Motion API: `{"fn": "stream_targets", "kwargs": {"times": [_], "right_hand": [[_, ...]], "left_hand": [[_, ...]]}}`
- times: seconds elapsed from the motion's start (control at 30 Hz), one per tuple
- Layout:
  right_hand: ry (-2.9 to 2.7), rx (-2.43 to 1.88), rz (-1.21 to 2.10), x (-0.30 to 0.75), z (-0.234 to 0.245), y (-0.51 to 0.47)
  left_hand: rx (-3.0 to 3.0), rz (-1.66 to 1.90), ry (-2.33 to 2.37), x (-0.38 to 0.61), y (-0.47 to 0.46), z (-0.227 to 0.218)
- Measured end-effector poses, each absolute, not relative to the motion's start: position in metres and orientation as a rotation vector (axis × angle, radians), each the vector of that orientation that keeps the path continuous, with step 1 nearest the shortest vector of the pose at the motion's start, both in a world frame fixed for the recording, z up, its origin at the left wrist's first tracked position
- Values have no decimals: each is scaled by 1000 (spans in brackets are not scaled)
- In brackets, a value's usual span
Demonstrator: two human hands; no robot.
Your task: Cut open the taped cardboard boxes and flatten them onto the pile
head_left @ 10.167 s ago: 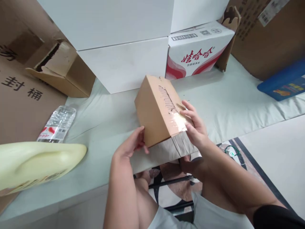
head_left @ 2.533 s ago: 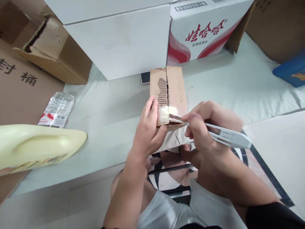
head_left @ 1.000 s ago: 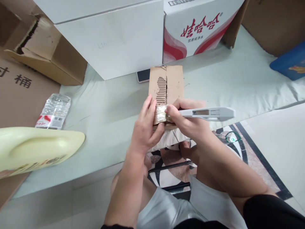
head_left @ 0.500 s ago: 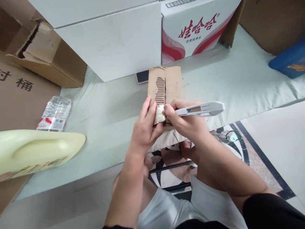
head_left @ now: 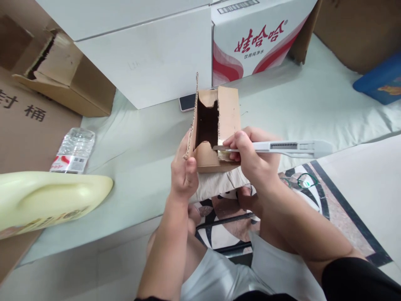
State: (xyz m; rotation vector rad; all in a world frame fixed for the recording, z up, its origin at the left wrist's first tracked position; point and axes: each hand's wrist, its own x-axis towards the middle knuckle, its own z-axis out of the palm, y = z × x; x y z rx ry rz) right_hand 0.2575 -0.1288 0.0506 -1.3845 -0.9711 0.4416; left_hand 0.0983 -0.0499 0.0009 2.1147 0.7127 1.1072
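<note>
A small brown cardboard box [head_left: 229, 110] stands in front of me with its left top flap raised upright and its right flap partly over the dark opening. My left hand [head_left: 184, 171] grips the box's left side, thumb by the lifted flap and the other fingers mostly hidden behind it. Between the thumb and fingers of my right hand [head_left: 255, 152] is a white utility knife [head_left: 285, 146]. Its blade points left over the near part of the opening, and my fingertips rest around the right flap's near end, where a pale strip of tape shows.
Behind the box lies a phone [head_left: 187, 102] against large white cartons [head_left: 147, 62]. A printed white carton [head_left: 257, 46] stands back right, a blue container [head_left: 380, 79] far right. On the left are a water bottle [head_left: 73, 150], a yellow jug [head_left: 56, 200] and brown boxes [head_left: 90, 88].
The box's left flap has swung up and the inside shows. My left hand has moved from the top to the left side; my right hand and the knife have shifted right.
</note>
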Motion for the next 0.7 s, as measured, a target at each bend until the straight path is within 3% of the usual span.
{"fn": "stream_targets", "kwargs": {"times": [0.13, 0.37, 0.5, 0.7], "right_hand": [[-994, -1430, 274, 257, 52, -132], [-843, -1220, -428, 277, 60, -120], [-830, -1271, -193, 307, 39, -113], [-1112, -2423, 523, 336, -10, -106]], "left_hand": [[2065, 1195, 702, 101, -50, 2], [2070, 1264, 781, 96, -47, -2], [1852, 1413, 953, 92, -37, -16], [1618, 1581, 1249, 65, -11, -37]]}}
